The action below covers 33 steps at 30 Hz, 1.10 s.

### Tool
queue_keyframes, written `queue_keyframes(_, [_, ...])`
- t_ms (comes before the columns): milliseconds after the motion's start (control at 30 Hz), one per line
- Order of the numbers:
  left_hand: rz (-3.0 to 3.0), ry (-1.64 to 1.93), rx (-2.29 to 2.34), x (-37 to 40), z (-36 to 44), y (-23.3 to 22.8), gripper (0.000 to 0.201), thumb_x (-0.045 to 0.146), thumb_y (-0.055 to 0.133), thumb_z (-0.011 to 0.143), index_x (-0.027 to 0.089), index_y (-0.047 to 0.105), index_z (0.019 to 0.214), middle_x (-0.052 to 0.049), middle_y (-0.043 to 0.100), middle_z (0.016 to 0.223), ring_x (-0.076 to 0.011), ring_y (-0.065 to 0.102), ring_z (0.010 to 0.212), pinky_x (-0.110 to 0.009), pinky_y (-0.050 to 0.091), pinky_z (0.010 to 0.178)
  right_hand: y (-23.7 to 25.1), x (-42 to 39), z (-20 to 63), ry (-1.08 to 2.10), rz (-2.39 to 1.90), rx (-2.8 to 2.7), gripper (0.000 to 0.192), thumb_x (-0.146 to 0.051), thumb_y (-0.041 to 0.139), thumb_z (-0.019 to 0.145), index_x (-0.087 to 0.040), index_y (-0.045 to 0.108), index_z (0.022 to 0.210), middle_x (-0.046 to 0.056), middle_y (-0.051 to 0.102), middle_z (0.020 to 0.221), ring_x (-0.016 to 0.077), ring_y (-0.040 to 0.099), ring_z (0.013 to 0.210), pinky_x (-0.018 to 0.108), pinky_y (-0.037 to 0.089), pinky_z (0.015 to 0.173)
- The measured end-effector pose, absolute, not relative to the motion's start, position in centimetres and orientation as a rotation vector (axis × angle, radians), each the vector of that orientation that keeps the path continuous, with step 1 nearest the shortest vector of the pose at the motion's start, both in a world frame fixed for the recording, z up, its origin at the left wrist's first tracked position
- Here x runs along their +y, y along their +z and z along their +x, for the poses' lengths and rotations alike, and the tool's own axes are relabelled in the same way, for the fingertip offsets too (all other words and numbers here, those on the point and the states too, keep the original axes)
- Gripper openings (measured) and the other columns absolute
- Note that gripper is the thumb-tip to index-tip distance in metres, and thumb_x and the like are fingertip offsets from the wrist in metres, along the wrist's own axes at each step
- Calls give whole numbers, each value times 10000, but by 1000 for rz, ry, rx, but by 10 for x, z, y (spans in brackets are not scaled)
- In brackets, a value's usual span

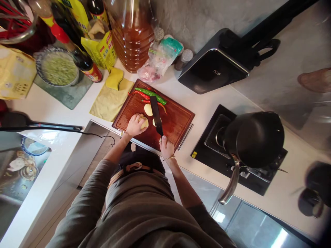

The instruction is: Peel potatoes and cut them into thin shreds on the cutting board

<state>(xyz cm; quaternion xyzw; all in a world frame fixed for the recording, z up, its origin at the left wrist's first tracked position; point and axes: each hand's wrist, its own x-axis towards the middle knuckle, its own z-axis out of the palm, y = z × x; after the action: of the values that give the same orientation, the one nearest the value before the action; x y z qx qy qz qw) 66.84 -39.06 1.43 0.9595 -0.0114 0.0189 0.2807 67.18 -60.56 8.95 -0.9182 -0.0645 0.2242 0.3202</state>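
Observation:
A brown wooden cutting board [176, 125] lies on the counter before me. My left hand [136, 124] is closed on a pale yellow peeled potato [144, 122], holding it against the board's left part. In my right hand [167, 147] is the handle of a black-bladed kitchen knife [156, 113], its blade pointing away from me. A round cut potato piece [148, 110] lies just left of the blade, and another pale piece [154, 122] shows partly behind it. Along the board's far edge lie a green chili pepper [147, 91] and several red chilies [141, 93].
Right of the board, a black wok [258, 137] sits on the gas stove [207, 151], its handle jutting towards me. A knife block [214, 70], a large oil jug [134, 41] and a yellow cloth [113, 100] stand or lie behind. The sink [10, 186] is at left.

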Motion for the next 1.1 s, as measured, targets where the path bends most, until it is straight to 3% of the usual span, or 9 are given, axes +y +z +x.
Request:
queue_keyframes(200, [2615,181,44,-401,667,15,465,498,569,771,170,592,1100,-149,510,1286,-330,385,1260,-540,263,1073,93,-603,678,578,-2459,-251,654,-550,120,929,-164,621,760,88,653,623,161,621,610,252,434,608])
queue_keyframes(400, [2611,142,69,-408,666,12,351,324,496,836,197,602,1145,-110,548,1268,-281,449,1197,-464,347,1013,88,-603,679,655,-2555,-332,636,-515,133,941,-151,643,832,123,696,745,188,646,686,268,433,637])
queue_keyframes(800, [2646,136,348,-412,658,10,336,364,478,847,204,646,1090,-124,569,1239,-314,466,1182,-489,353,993,86,-596,684,848,-2626,-344,502,-434,214,968,-161,635,946,104,716,839,186,661,767,251,402,647])
queue_keyframes(900, [2629,181,306,-408,653,16,452,446,502,832,191,581,1197,-136,537,1287,-312,435,1238,-493,316,1044,87,-591,686,886,-2653,-378,463,-412,246,969,-164,636,947,102,716,870,184,660,770,248,392,641])
queue_keyframes(1033, [2582,298,291,-403,643,27,790,586,543,762,100,382,1364,-205,354,1438,-325,283,1365,-522,199,1120,84,-586,687,937,-2715,-393,442,-397,267,970,-154,637,965,111,710,880,187,656,767,247,368,621])
queue_keyframes(1100, [2551,313,351,-403,635,29,793,581,515,782,83,344,1376,-211,336,1446,-318,247,1385,-530,164,1132,81,-586,688,961,-2728,-410,445,-399,262,972,-153,634,976,110,708,874,187,653,761,247,357,616])
